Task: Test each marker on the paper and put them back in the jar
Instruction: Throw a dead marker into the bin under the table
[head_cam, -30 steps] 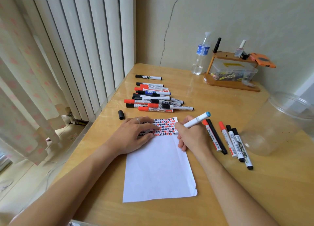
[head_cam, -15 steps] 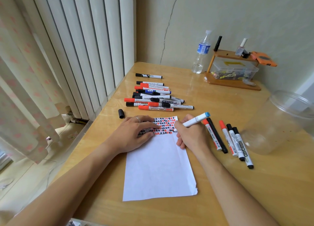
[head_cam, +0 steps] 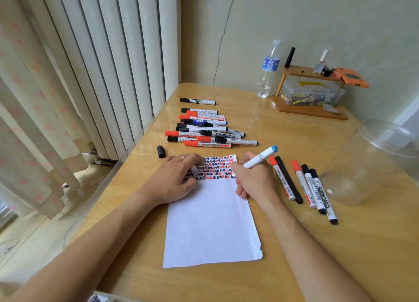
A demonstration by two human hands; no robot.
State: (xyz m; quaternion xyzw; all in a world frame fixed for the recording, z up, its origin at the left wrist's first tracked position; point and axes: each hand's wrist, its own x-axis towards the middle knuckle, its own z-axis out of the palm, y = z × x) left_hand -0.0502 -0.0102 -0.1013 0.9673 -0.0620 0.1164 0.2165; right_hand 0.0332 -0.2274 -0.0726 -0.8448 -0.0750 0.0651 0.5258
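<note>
Your forearms are bare, with no sleeves reaching the frame. Your left hand wears a thin silver ring; your right hand shows nothing worn.

Water bottle beside wooden rack; plastic box inside; curtain left.
</note>
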